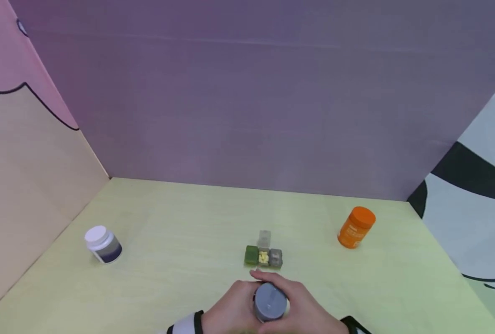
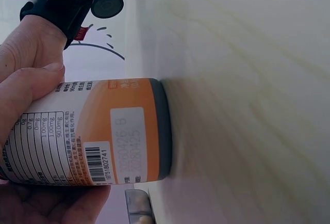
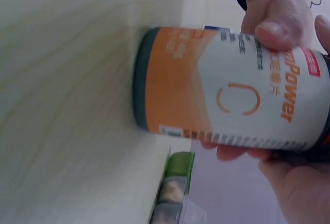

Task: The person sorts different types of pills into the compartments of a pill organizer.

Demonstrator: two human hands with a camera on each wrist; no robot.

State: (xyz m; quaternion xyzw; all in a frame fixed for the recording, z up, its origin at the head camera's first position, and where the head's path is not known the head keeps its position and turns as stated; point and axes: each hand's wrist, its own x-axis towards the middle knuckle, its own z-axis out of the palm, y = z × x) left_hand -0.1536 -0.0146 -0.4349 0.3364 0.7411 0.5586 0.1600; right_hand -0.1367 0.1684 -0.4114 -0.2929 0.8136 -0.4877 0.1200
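Both hands grip one pill bottle [image 2: 62, 131], with a white and orange label, a dark base [image 3: 143, 79] and a grey cap [image 1: 270, 301]. My left hand [image 1: 232, 306] wraps the bottle from the left in the head view. From the right, my right hand [image 1: 302, 308] closes round it near the cap. The bottle stands upright, its base at the table surface; whether it touches is unclear. Just beyond the hands sits a small pill organizer [image 1: 276, 258]. Its middle compartment holds pale yellow pieces [image 1: 263, 257], and that compartment's clear lid [image 1: 264, 239] is flipped back.
A white bottle with a dark lower label [image 1: 104, 245] stands on the left of the pale table [image 1: 168, 232]. An orange bottle [image 1: 356, 227] is at the back right. A purple-grey panel [image 1: 247, 116] rises behind, with patterned panels on both sides.
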